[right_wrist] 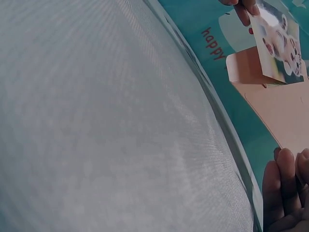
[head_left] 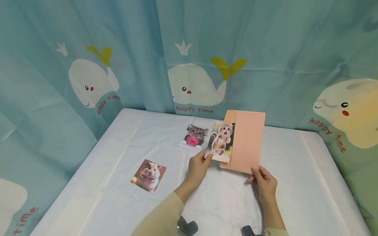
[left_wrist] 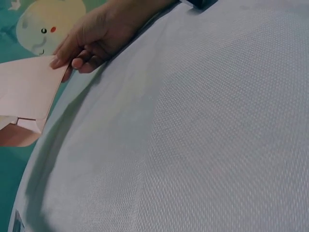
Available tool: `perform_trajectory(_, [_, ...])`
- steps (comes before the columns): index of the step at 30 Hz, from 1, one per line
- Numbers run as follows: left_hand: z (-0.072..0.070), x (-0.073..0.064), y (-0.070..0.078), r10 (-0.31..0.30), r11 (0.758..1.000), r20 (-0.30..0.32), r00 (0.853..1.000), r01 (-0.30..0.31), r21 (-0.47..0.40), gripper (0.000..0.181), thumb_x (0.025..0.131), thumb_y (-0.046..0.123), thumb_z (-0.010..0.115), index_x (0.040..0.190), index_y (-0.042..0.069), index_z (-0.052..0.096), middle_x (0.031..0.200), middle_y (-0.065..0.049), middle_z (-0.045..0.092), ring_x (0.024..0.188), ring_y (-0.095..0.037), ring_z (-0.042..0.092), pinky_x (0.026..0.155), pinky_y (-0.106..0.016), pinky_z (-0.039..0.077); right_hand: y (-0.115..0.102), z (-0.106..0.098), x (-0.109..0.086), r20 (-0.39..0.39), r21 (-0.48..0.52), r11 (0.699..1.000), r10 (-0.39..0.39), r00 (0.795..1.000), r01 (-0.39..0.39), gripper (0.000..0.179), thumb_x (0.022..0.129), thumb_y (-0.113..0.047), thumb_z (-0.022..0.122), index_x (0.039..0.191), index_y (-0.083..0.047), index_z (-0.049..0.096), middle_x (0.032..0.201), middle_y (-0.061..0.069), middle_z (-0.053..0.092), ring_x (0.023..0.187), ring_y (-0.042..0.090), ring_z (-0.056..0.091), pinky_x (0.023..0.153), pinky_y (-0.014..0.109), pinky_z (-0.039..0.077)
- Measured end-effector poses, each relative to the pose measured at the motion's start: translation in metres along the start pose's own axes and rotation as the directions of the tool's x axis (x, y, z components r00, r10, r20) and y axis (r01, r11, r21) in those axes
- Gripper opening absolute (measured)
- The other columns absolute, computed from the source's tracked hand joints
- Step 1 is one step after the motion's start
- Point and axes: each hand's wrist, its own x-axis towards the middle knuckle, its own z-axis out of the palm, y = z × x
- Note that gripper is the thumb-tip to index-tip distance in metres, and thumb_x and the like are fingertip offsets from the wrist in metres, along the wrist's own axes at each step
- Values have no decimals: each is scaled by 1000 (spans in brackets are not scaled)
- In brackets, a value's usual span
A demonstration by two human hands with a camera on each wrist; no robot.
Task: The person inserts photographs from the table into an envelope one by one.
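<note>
My left hand [head_left: 198, 168] pinches the lower left corner of a kitten photo card [head_left: 221, 139]. The card's right edge sits inside the mouth of a pink envelope [head_left: 248, 141], whose flap stands open on the left. Gripping the envelope's lower right corner between thumb and fingers is my right hand [head_left: 265, 185]. In the right wrist view the kitten card [right_wrist: 280, 43] overlaps the envelope's opening, and the envelope [right_wrist: 285, 106] is raised off the table. The left wrist view shows the right hand [left_wrist: 96, 38] holding the envelope corner.
A card of a grey cat with a pink object [head_left: 193, 136] lies on the white table [head_left: 118, 209] left of the envelope. Nearer the front left lies a hamster card [head_left: 149, 176]. Behind the table hangs a blue curtain [head_left: 136, 65] printed with whales.
</note>
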Motion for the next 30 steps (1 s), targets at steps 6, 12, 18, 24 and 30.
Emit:
perform_trajectory(6, [5, -1, 0, 41, 999, -6, 999, -40, 24, 24, 91, 19, 64, 71, 6, 59, 50, -2, 55, 45, -3, 51, 41, -15, 31, 0, -1, 0, -2, 4, 1000, 7, 1000, -7, 17, 88, -3, 65, 86, -18, 73, 60, 2, 64, 44, 10, 58, 52, 20, 52])
perform_trajectory(12, [7, 1, -3, 112, 989, -7, 994, -111, 98, 19, 91, 19, 63, 76, 6, 64, 50, 0, 55, 44, -1, 49, 42, -15, 33, 1, -1, 0, -14, 8, 1000, -1, 1000, 1, 18, 87, -2, 65, 85, -18, 73, 59, 2, 64, 43, 10, 58, 51, 19, 51])
perform_trajectory(18, [4, 7, -9, 151, 980, -85, 985, -137, 146, 15, 90, 16, 64, 82, 4, 67, 51, -1, 58, 43, -3, 51, 43, -15, 34, 3, -1, -1, 5, -12, 1000, 17, 1000, -17, 19, 88, -4, 65, 85, -21, 73, 59, 2, 64, 44, 10, 58, 52, 19, 51])
perform_trajectory(24, [5, 7, -11, 123, 991, -80, 989, -118, 62, 18, 91, 17, 63, 83, 2, 67, 51, -3, 55, 43, 3, 44, 41, -13, 33, 1, -2, -2, 31, -34, 999, -2, 1000, 3, 20, 88, -3, 64, 86, -21, 73, 59, 2, 64, 43, 10, 58, 52, 19, 51])
perform_trajectory(30, [10, 5, -11, 184, 982, -123, 975, -178, 58, 16, 89, 16, 66, 85, 0, 68, 49, 4, 40, 46, 3, 29, 40, -11, 22, 0, -1, -1, 32, -47, 999, 6, 999, -4, 19, 88, -4, 65, 86, -22, 73, 59, 2, 65, 43, 10, 57, 53, 18, 51])
